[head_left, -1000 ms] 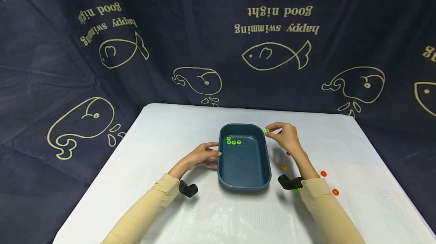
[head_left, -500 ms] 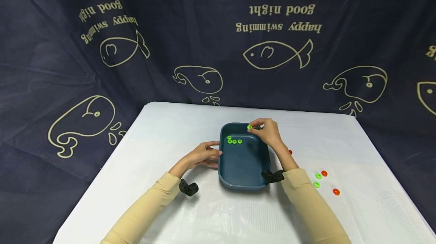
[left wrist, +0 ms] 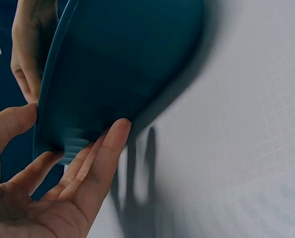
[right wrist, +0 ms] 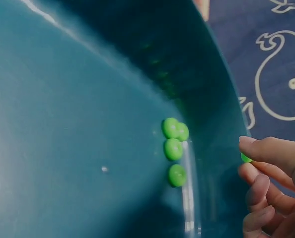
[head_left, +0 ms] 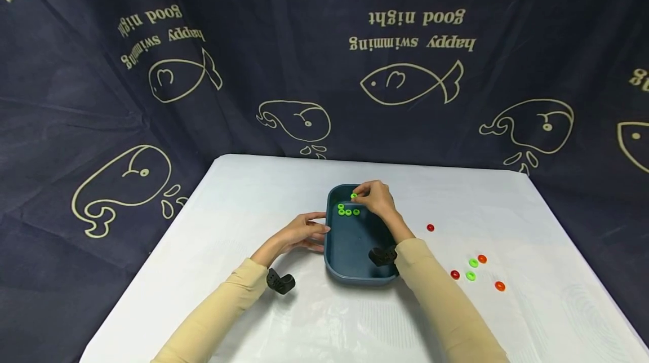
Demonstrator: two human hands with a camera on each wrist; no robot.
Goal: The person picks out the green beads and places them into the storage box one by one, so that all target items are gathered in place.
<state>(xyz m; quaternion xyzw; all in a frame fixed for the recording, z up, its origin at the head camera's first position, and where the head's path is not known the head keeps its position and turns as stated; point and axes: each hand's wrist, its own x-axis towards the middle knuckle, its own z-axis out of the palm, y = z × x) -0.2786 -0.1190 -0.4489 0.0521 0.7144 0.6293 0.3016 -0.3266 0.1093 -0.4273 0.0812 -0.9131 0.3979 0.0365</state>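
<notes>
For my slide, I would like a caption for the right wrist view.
The right hand pinches a green ring near four more green rings inside a teal container.

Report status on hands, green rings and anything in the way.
Left hand touching side of tray. Right hand pinching green ring at far end. Four other green rings inside. No obstruction visible.

1. The ring (head_left: 354, 197) in the right hand (head_left: 376, 198) and four rings (head_left: 348, 212) left of it are showing green
2. The tray (head_left: 352, 250) at the left hand (head_left: 303, 231) is showing plain teal
3. Right of the right hand, loose rings (head_left: 471, 276) are showing red, orange and green
4. Beyond both hands, navy cloth (head_left: 304, 64) is bearing cream whales (head_left: 143, 172), fish (head_left: 373, 84) and lettering (head_left: 416, 43)
</notes>
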